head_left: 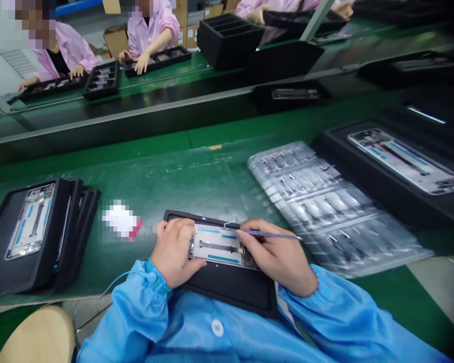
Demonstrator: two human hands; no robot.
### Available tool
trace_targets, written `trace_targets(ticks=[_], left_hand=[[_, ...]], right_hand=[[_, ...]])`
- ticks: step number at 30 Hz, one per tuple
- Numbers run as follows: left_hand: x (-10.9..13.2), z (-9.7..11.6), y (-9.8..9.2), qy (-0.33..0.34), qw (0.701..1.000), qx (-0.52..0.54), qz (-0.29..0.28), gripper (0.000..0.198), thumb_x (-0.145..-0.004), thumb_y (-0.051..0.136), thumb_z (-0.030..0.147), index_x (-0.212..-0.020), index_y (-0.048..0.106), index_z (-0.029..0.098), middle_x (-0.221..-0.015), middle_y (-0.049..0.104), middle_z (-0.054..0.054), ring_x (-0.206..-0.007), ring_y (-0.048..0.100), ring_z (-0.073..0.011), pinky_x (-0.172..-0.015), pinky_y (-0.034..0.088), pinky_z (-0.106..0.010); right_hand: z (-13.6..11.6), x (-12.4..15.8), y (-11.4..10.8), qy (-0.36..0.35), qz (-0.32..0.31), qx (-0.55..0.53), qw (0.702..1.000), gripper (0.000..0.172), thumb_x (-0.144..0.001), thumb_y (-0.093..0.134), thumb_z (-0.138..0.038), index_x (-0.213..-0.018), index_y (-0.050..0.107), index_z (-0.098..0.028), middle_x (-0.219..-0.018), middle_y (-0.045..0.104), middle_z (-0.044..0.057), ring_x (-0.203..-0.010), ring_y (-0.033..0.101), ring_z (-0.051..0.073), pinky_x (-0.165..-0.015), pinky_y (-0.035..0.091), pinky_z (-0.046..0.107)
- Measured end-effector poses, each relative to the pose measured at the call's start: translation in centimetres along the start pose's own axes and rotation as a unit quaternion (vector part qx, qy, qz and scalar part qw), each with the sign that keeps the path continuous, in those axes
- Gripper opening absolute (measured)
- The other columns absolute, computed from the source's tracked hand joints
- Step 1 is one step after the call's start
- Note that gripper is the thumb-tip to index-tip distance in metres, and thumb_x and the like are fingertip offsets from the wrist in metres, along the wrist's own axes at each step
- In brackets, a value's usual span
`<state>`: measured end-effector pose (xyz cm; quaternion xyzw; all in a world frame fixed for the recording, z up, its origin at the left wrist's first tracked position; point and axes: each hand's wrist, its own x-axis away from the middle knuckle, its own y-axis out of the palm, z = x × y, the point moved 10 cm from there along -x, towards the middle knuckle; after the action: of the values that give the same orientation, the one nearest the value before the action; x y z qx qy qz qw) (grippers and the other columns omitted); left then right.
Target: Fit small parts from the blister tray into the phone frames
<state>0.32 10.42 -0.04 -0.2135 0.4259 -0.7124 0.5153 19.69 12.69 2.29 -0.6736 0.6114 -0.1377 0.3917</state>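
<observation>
A smartphone mid-frame with its inner side up, showing blue strips and a dark central bar (216, 245), lies in a black tray (227, 290) on my lap edge. My left hand (173, 249) grips the frame's left end. My right hand (274, 254) pinches a thin blue-handled pointed tool (268, 235), and its tip reaches the frame's upper edge near a small, thin silvery piece (231, 224). My fingers hide both ends of the frame.
A green belt bench runs ahead. A clear plastic tray of metal parts (325, 206) lies to the right, beside a black tray holding a phone frame (404, 161). Stacked black trays (34, 234) sit left. Co-workers in pink smocks (149, 30) handle trays beyond a divider.
</observation>
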Motion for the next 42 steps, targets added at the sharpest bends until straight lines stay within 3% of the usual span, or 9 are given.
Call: trace_targets(ticks=[16,23,32,37,42], left_hand=[[-0.2,0.1,0.0,-0.002,1.0,-0.004,-0.008,0.057,-0.062,0.085,0.029,-0.102,0.046,0.023,-0.129,0.06,-0.011,-0.121,0.053,-0.0322,-0.1,0.029,-0.052],[-0.2,0.0,0.1,-0.005,1.0,-0.008,-0.009,0.057,-0.061,0.085,0.03,-0.102,0.046,0.023,-0.129,0.06,-0.01,-0.12,0.053,-0.0318,-0.099,0.03,-0.052],[-0.3,0.1,0.2,-0.003,1.0,-0.01,-0.018,0.055,-0.062,0.085,0.03,-0.102,0.048,0.023,-0.13,0.06,-0.011,-0.12,0.052,-0.032,-0.098,0.031,-0.052],[-0.3,0.1,0.1,-0.004,1.0,-0.01,-0.016,0.054,-0.062,0.085,0.03,-0.101,0.048,0.023,-0.13,0.06,-0.011,-0.121,0.052,-0.0321,-0.099,0.031,-0.053],[-0.3,-0.1,0.3,-0.004,1.0,-0.008,-0.02,0.054,-0.062,0.085,0.031,-0.101,0.049,0.023,-0.129,0.06,-0.011,-0.121,0.052,-0.033,-0.099,0.031,-0.054]], right_hand=[[-0.9,-0.1,0.9,-0.022,-0.017,0.015,0.999,0.02,-0.097,0.053,-0.032,-0.085,0.066,-0.021,-0.085,0.072,0.005,-0.08,0.068,0.021,-0.074,0.051,0.033],[0.0,-0.3,0.4,0.019,-0.012,0.004,1.0,0.021,-0.096,0.054,-0.034,-0.082,0.065,-0.021,-0.08,0.07,0.004,-0.078,0.068,0.021,-0.07,0.05,0.032],[-1.6,0.2,1.1,-0.058,-0.02,0.014,0.998,0.016,-0.097,0.052,-0.028,-0.087,0.063,-0.021,-0.086,0.07,0.006,-0.081,0.066,0.02,-0.076,0.05,0.034],[-0.8,0.0,0.5,-0.017,-0.01,0.017,1.0,0.018,-0.097,0.053,-0.03,-0.083,0.062,-0.022,-0.079,0.067,0.004,-0.075,0.065,0.02,-0.071,0.049,0.033],[-1.1,0.0,0.7,-0.027,-0.016,0.007,0.999,0.018,-0.097,0.053,-0.03,-0.084,0.063,-0.022,-0.08,0.068,0.004,-0.077,0.066,0.02,-0.072,0.049,0.033]])
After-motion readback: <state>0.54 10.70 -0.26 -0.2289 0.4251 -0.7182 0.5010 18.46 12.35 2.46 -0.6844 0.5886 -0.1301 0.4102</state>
